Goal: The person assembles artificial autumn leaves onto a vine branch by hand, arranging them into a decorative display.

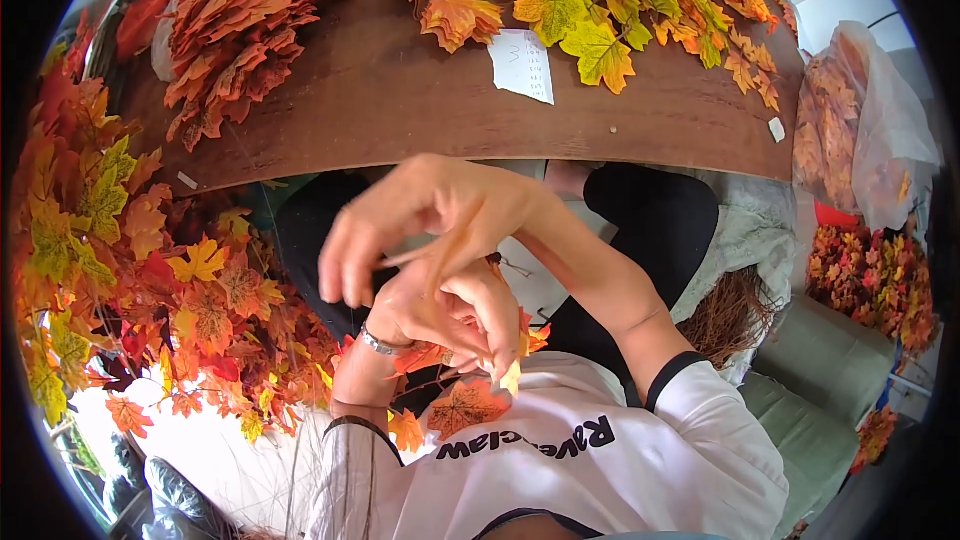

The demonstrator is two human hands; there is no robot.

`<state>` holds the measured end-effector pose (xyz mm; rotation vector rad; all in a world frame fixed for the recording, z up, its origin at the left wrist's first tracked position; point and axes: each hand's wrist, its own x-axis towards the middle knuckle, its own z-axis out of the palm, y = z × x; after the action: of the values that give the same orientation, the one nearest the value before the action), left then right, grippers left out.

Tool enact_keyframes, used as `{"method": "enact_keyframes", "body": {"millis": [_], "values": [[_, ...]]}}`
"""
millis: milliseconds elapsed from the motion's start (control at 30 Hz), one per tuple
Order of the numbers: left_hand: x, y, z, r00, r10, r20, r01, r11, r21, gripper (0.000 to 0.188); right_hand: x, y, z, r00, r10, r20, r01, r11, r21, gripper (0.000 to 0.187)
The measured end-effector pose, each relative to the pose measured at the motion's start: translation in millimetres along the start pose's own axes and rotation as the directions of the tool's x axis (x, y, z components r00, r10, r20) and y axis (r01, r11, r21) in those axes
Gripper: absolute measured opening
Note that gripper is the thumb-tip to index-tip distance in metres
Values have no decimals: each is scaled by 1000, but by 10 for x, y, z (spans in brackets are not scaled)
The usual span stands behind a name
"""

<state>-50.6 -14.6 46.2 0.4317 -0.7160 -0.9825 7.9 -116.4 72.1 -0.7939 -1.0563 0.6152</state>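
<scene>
We find the sprig (468, 408) of orange leaves on the near side of both hands, its blades spread against the front of the white shirt (570, 395). The left hand (450, 306), marked by a bracelet (382, 342) at the wrist, is the nearer of the two; its fingers are curled in and appear to us to grip the sprig at its far end, though the stem itself is mostly covered by them. The leaves show below and to both sides of those fingertips, so we cannot fix a single long axis; the leaf spread runs roughly left to right, rising toward the far side at its right end. The right hand (430, 205) lies on the far side of the left, crossed over from the right, its fingers pointing left and well apart from the leaves. It is blurred, and we cannot tell whether its fingers are closed on anything. A thin brownish strip (453, 255) curves from beside the right hand down across the left hand toward the sprig; which fingers hold its ends we cannot confirm. In our judgement the controlling relation is this one: sprig near, right hand far, left hand between them, with the strip spanning the gap.
</scene>
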Motion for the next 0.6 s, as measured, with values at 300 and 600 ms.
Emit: {"method": "enact_keyframes", "body": {"millis": [300,600], "values": [[304,-36,80,953,-21,303,-44,977,209,7,586,434,10,968,-183,-173,149,970,-194,7],[284,264,4,933,346,100,-356,927,116,10,598,1341,71,961,269,72,-188,819,-542,15]]}}
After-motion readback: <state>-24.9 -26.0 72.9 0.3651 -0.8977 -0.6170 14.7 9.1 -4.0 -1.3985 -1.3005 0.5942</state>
